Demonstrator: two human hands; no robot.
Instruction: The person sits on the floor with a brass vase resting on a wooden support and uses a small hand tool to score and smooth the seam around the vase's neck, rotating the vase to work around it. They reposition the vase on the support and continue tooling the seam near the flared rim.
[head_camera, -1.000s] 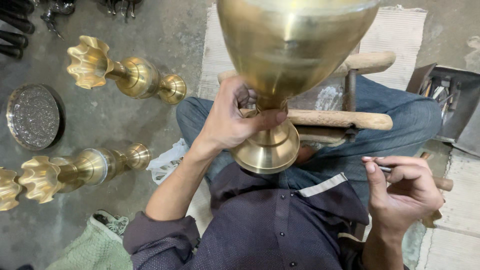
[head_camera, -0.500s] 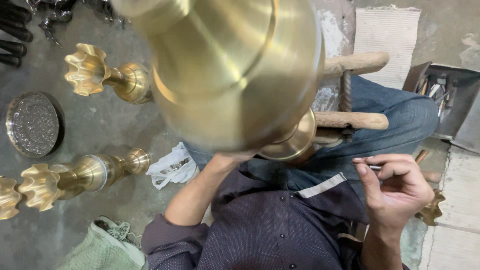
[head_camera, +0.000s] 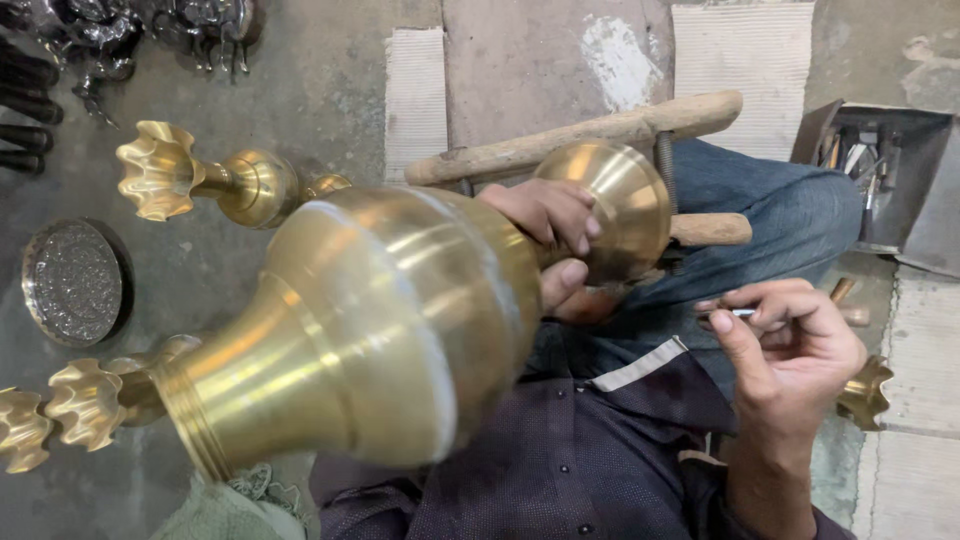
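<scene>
Brass vase (head_camera: 370, 330) lies sideways right under my view, left hand (head_camera: 548, 235) wrapped tight around its narrow neck by the round foot (head_camera: 615, 205). Right hand (head_camera: 790, 350) pinches a small metal tool (head_camera: 738, 313). I'd brace it steady against the wooden clamp (head_camera: 580, 140). Half a second ago it was tipped up, blurred.

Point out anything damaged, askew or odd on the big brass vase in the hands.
A pale, dull band rings the widest part of the brass vase, unlike the polished metal around it. The left hand holds the vase tilted on its side by the narrow stem. No dents or cracks show.
</scene>
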